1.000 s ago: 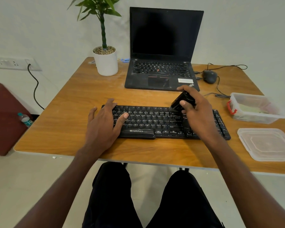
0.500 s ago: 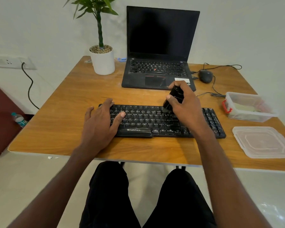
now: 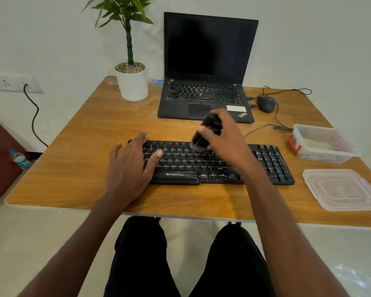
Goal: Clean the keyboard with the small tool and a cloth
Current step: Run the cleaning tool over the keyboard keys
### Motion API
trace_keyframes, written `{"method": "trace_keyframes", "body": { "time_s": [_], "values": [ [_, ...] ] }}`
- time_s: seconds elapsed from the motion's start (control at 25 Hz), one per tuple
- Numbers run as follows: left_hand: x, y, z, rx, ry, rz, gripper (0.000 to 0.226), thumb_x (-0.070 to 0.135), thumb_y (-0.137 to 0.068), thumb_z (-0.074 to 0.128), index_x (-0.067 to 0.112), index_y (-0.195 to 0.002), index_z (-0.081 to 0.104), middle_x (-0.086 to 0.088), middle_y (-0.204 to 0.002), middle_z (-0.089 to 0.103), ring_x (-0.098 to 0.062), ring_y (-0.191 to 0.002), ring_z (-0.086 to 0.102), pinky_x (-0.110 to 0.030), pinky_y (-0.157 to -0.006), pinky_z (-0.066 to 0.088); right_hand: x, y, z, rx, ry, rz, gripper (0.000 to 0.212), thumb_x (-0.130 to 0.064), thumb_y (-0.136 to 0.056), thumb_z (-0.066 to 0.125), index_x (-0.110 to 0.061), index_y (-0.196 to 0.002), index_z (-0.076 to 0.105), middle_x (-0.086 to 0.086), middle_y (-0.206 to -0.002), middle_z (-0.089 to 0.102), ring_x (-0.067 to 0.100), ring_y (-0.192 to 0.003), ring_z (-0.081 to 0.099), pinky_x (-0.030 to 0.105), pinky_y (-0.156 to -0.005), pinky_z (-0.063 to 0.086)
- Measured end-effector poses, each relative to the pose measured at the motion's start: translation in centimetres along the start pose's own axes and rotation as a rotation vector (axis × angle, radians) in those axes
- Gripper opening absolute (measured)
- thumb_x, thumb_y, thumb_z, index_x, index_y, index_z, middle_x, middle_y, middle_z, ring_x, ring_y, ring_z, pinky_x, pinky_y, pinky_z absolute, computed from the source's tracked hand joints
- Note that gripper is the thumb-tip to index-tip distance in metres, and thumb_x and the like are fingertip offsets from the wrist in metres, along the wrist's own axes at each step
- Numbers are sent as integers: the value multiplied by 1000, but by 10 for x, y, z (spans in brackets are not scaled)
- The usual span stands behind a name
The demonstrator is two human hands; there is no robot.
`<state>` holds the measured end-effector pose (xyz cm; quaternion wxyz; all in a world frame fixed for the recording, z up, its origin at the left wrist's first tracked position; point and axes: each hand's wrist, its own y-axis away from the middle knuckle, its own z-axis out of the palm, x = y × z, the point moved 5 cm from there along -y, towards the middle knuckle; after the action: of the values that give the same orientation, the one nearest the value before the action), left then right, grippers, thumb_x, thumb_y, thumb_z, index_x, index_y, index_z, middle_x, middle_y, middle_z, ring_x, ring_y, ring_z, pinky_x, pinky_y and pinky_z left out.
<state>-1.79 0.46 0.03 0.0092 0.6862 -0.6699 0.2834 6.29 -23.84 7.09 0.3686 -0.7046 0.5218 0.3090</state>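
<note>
Crowding keyboard (image 3: 266, 163): laptop (image 3: 206, 99), perhaps blurred brush (image 3: 204, 133).

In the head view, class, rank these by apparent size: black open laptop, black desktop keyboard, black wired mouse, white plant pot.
1. Black open laptop
2. Black desktop keyboard
3. White plant pot
4. Black wired mouse

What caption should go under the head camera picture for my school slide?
Right hand brushes the black keyboard with a small tool while the left hand steadies it.
</note>
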Motion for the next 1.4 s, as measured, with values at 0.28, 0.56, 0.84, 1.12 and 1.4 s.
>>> {"method": "trace_keyframes", "body": {
  "time_s": [0.28,0.56,0.84,1.12,1.4],
  "values": [
    [-1,0,1,1,4,-3,68,68,-107,26,19,-153,37,1,-146,62,-19,-133,58,-54,-127,21,-20,-24,21,-71,137,-77,37,-14,-100,64,-13,-132,46,-1,-109,57,3,-85,68,21,-68,58],
    [1,0,-1,4,-6,-8,69,68,-108,26,18,-153,38,0,-147,62,-19,-133,59,-53,-127,20,-15,-30,22,-83,237,-133,36,-18,-96,68,-19,-127,49,-1,-111,59,14,-94,62,28,-78,58],
    [1,1,-2,-7,-20,-20,67,66,-108,25,18,-153,37,2,-148,62,-19,-135,58,-54,-128,17,-4,-23,11,-26,167,-46,36,-20,-97,67,-20,-129,49,-7,-99,58,5,-81,60,14,-58,51],
    [8,0,-5,25,-58,-75,61,56,-110,31,14,-153,42,-6,-143,64,-23,-133,59,-55,-125,25,1,-11,-8,-90,-28,-22,35,-20,-100,65,-19,-131,49,-9,-111,55,12,-96,64,21,-65,59],
    [82,-2,28,-50,-105,-17,74,64,-108,29,13,-161,31,-6,-161,48,-20,-149,44,-52,-131,15,21,-13,-38,-93,55,63,32,-28,-99,66,-24,-127,51,-9,-109,59,14,-101,65,27,-71,62]
  ]
}}
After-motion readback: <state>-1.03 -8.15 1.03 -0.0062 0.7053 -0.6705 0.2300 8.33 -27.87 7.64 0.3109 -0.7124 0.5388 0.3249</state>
